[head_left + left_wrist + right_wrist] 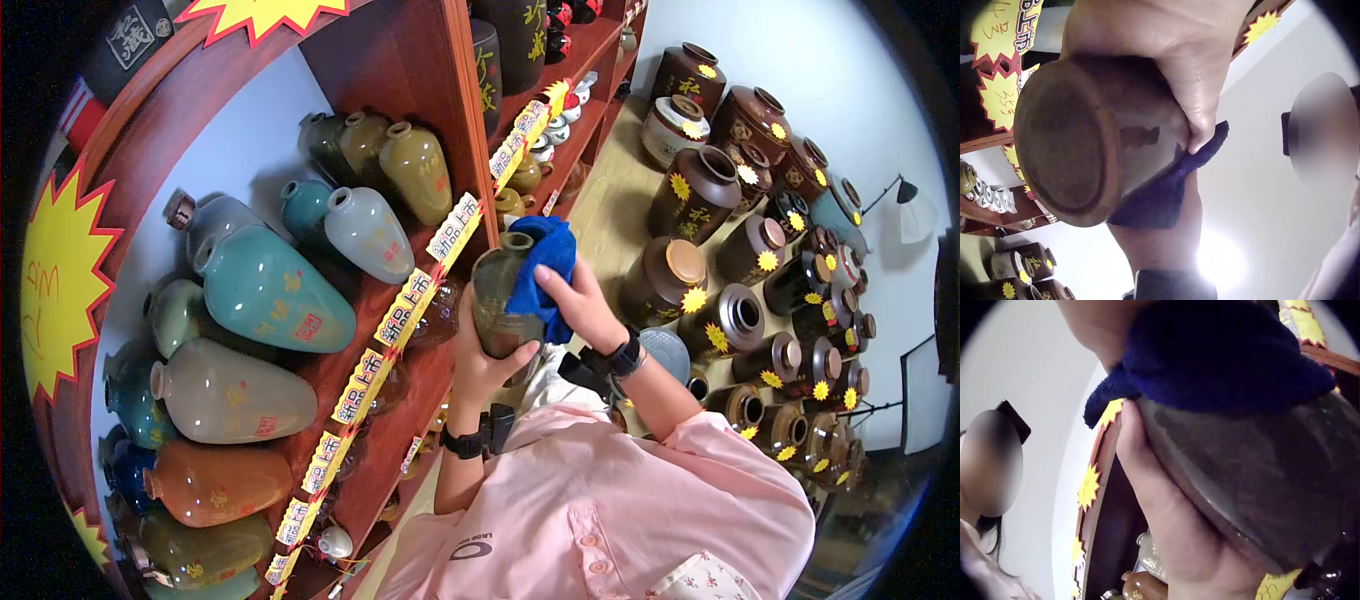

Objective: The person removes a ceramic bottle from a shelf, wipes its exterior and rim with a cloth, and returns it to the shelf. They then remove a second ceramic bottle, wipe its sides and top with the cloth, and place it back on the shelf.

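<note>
A dark olive-grey glazed jar is held up in front of the body, its narrow neck upward in the head view. The left hand grips it low down, thumb along the near side; in the left wrist view this hand wraps the jar next to its round brown base. A blue cloth lies against the jar's upper right side, and the right hand holds the cloth there. Dark blue cloth covers part of the jar in the right wrist view; the right fingertips are hidden.
Wooden shelving on the left carries many glazed jars, including a large teal one, close to the left hand. Yellow-and-red labels run along the shelf edge. Many large brown jars stand on the floor to the right.
</note>
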Tool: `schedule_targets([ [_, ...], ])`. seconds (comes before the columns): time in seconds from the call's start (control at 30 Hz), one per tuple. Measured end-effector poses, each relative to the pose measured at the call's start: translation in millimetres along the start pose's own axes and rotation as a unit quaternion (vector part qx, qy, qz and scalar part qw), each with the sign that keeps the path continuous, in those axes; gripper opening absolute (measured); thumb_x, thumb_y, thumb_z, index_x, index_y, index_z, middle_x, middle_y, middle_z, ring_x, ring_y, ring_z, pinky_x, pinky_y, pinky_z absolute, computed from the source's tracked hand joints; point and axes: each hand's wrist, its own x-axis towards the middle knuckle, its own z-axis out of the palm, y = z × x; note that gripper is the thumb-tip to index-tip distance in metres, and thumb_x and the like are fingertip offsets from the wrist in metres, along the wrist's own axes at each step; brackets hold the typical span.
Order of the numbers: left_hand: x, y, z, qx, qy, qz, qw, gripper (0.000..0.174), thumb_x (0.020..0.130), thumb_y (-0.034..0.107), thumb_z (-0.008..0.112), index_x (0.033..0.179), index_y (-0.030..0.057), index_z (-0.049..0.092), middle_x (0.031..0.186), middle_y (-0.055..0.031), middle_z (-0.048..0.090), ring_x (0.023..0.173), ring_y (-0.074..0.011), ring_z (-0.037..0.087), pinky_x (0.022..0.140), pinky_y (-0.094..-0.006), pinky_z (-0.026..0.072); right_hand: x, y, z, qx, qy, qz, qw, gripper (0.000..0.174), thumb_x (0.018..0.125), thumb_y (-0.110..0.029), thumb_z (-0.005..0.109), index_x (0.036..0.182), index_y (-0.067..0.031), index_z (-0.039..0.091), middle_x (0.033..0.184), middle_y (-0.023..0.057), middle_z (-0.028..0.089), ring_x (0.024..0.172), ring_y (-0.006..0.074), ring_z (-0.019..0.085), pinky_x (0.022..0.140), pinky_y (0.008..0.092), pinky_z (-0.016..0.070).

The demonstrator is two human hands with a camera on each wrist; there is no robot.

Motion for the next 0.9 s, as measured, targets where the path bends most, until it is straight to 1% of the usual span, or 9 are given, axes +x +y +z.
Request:
schedule_targets([
  [0.03, 1, -1, -2, 0.037, -0.017, 0.008, 0.999, 0.091, 0.061, 0.023, 0.079, 0.132, -0.0013, 0.027, 0.123, -0.0163, 0.044, 0.112, -0.0246, 0.045, 0.095, -0.0363, 0.037, 4, -8, -2, -0.016, 0.001, 0.015, 1.0, 0.044, 0.086, -0.018, 0.06, 0.122, 0.0004, 0.043, 0.108, 0.0043, 0.055, 0.097, 0.0103, 0.052, 0.085, 0.0272, 0.0442],
  [0.07, 2, -1, -4, 0.074, -0.034, 0.016, 0.997, 0.091, 0.061, 0.024, 0.079, 0.131, -0.0016, 0.028, 0.122, -0.017, 0.044, 0.112, -0.0258, 0.046, 0.094, -0.0369, 0.0371, 8, -12, -4, -0.033, 0.001, -0.026, 0.999, 0.036, 0.084, -0.019, 0.062, 0.112, 0.0014, 0.052, 0.099, 0.0034, 0.06, 0.088, 0.0097, 0.056, 0.079, 0.0257, 0.0467],
  [0.2, -1, -1, -4, 0.177, -0.057, 0.037, 0.982, 0.09, 0.059, 0.029, 0.079, 0.128, -0.0032, 0.032, 0.118, -0.0202, 0.047, 0.108, -0.0314, 0.048, 0.092, -0.0392, 0.0382, 12, -24, -13, -0.122, -0.02, 0.013, 0.992, 0.03, 0.082, -0.022, 0.065, 0.101, 0.0016, 0.059, 0.088, 0.003, 0.064, 0.078, 0.0094, 0.059, 0.074, 0.0244, 0.048],
  [0.33, -3, -2, 1, 0.185, -0.062, 0.012, 0.981, 0.09, 0.06, 0.03, 0.079, 0.128, -0.0037, 0.031, 0.116, -0.0207, 0.048, 0.107, -0.0323, 0.049, 0.091, -0.0404, 0.0385, 5, -11, -17, -0.036, 0.036, 0.062, 0.997, 0.034, 0.083, -0.024, 0.064, 0.106, 0.0, 0.057, 0.093, 0.0035, 0.063, 0.082, 0.0085, 0.058, 0.075, 0.0241, 0.0474],
  [0.4, -5, -6, 3, 0.204, -0.054, 0.023, 0.977, 0.089, 0.061, 0.031, 0.078, 0.129, -0.002, 0.031, 0.117, -0.0194, 0.049, 0.108, -0.0291, 0.049, 0.092, -0.038, 0.0392, 3, 4, -21, 0.007, 0.068, 0.07, 0.995, 0.036, 0.084, -0.025, 0.063, 0.109, -0.0008, 0.056, 0.096, 0.0032, 0.062, 0.084, 0.0084, 0.058, 0.076, 0.0239, 0.0471],
  [0.53, -4, -2, 11, 0.149, -0.061, 0.011, 0.987, 0.089, 0.061, 0.031, 0.077, 0.13, -0.0022, 0.031, 0.118, -0.0198, 0.048, 0.11, -0.0279, 0.049, 0.093, -0.0368, 0.0392, -2, 5, -24, 0.044, 0.06, 0.066, 0.995, 0.035, 0.087, -0.025, 0.059, 0.111, -0.0013, 0.054, 0.099, 0.003, 0.061, 0.087, 0.0091, 0.057, 0.078, 0.0244, 0.0468],
  [0.63, -5, -11, 14, 0.158, -0.041, 0.039, 0.986, 0.091, 0.062, 0.03, 0.077, 0.13, -0.0036, 0.028, 0.12, -0.0211, 0.045, 0.111, -0.028, 0.048, 0.093, -0.0363, 0.0388, -6, 7, -25, 0.068, 0.068, 0.055, 0.994, 0.033, 0.089, -0.024, 0.056, 0.112, -0.0015, 0.053, 0.1, 0.0031, 0.06, 0.088, 0.0098, 0.057, 0.078, 0.025, 0.0469],
  [0.73, -6, -18, 16, 0.151, -0.023, 0.027, 0.988, 0.094, 0.061, 0.029, 0.078, 0.132, -0.0042, 0.025, 0.124, -0.0212, 0.042, 0.112, -0.0276, 0.046, 0.095, -0.0364, 0.0379, -11, 15, -20, 0.12, 0.087, 0.049, 0.988, 0.034, 0.09, -0.024, 0.054, 0.115, -0.0017, 0.05, 0.102, 0.0037, 0.059, 0.09, 0.0106, 0.057, 0.08, 0.0258, 0.0469],
  [0.9, -5, -12, 22, 0.096, 0.02, 0.053, 0.994, 0.091, 0.062, 0.023, 0.079, 0.131, -0.0043, 0.026, 0.121, -0.0199, 0.043, 0.111, -0.0282, 0.046, 0.094, -0.0371, 0.0376, -18, 31, -15, 0.158, 0.116, 0.066, 0.978, 0.04, 0.091, -0.026, 0.052, 0.121, -0.0018, 0.043, 0.108, 0.0048, 0.056, 0.095, 0.0121, 0.055, 0.083, 0.0271, 0.046],
])
